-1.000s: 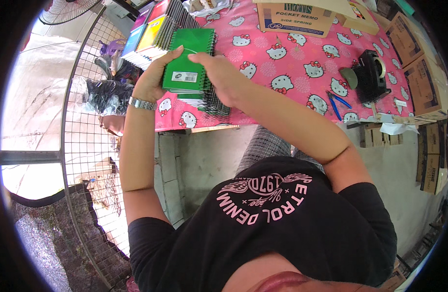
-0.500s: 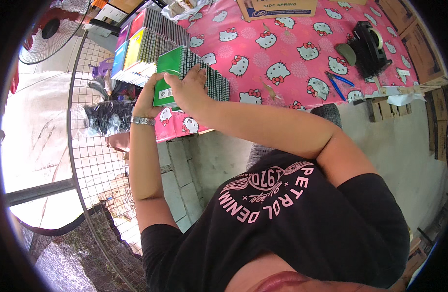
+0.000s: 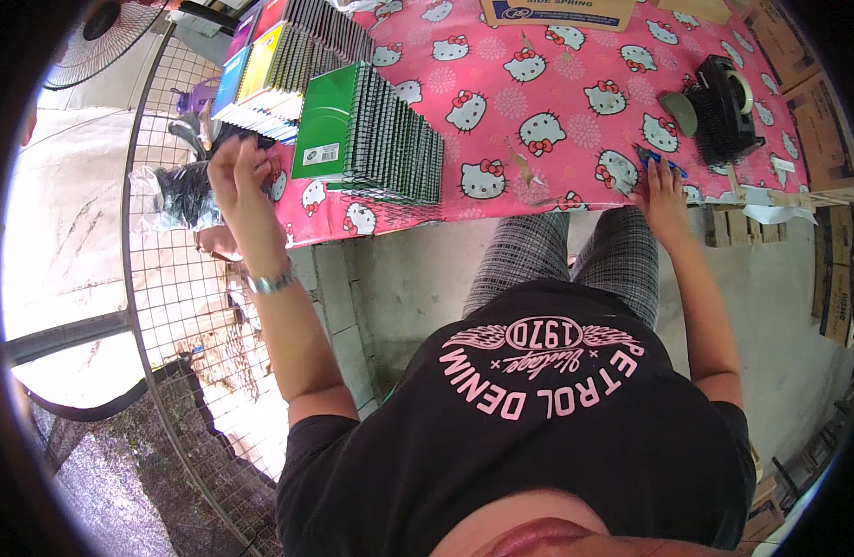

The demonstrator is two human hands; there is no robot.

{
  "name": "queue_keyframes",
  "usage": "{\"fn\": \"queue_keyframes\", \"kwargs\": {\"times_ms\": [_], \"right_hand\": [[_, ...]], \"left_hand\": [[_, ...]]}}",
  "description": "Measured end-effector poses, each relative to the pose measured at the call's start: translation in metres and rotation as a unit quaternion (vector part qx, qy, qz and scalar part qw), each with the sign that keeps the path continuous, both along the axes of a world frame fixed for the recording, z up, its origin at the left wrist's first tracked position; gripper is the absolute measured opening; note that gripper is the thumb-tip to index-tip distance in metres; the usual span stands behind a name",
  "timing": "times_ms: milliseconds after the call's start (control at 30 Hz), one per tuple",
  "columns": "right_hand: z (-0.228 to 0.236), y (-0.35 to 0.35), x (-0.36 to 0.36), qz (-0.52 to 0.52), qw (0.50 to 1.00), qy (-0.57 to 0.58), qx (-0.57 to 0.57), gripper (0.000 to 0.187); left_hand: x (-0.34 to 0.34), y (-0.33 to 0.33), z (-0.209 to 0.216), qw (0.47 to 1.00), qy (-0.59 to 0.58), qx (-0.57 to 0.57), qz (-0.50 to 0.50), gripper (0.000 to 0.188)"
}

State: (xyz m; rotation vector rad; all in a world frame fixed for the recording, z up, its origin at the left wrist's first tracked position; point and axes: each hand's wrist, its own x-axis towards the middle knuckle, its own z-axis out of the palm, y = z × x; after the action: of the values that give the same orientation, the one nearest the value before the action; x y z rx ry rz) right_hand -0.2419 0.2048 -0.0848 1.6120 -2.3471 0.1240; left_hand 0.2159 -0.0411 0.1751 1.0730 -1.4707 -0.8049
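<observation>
My right hand (image 3: 664,200) is on a pair of blue-handled pliers (image 3: 666,161) at the table's near edge. Its fingers curl over the handles and partly hide them. My left hand (image 3: 241,181) is raised just left of a stack of spiral notebooks with green covers (image 3: 327,116), holding nothing, its fingers loosely bent and apart. The green notebooks lie with their wire bindings toward the right, near the table's left corner. Behind them are more spiral notebooks with yellow covers (image 3: 260,65), along with blue, red and purple ones.
A pink cartoon-print cloth (image 3: 501,111) covers the table. Toward the right stand a black tape dispenser (image 3: 724,107) and a dark olive rounded object (image 3: 678,113). A cardboard box (image 3: 557,13) sits at the back, with more cartons (image 3: 817,121) at right. A wire grid (image 3: 158,269) and fan (image 3: 97,37) are left.
Both hands have let go of the green notebooks. My right hand has swung far right onto the pliers; my left hand has drawn back to the left. The view has shifted slightly.
</observation>
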Motion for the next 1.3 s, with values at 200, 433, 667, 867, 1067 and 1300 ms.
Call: {"fn": "queue_keyframes", "kwargs": {"times_ms": [200,433,667,867,1067,1300], "right_hand": [[0.024,-0.017,-0.011,-0.02,0.997,-0.015,0.076,0.063],[0.02,-0.021,-0.029,0.01,0.989,-0.145,0.033,0.051],[0.146,-0.114,0.106,0.196,0.833,-0.491,-0.165,0.043],[0.204,-0.182,0.189,0.474,0.845,-0.157,-0.19,0.045],[0.221,-0.197,0.207,0.476,0.849,-0.113,-0.201,0.041],[0.231,-0.196,0.211,0.476,0.862,-0.096,-0.144,0.037]], "left_hand": [[-0.034,0.077,-0.023,0.929,-0.354,-0.085,0.071,0.029],[-0.044,0.065,-0.025,0.947,-0.315,-0.014,0.065,0.026],[-0.027,0.069,-0.034,0.963,-0.265,0.021,0.044,0.022],[-0.032,0.073,-0.025,0.983,-0.166,0.078,-0.003,0.016],[-0.029,0.073,-0.027,0.981,-0.169,0.093,-0.014,0.017],[-0.029,0.072,-0.031,0.986,-0.148,0.075,-0.018,0.021]]}}
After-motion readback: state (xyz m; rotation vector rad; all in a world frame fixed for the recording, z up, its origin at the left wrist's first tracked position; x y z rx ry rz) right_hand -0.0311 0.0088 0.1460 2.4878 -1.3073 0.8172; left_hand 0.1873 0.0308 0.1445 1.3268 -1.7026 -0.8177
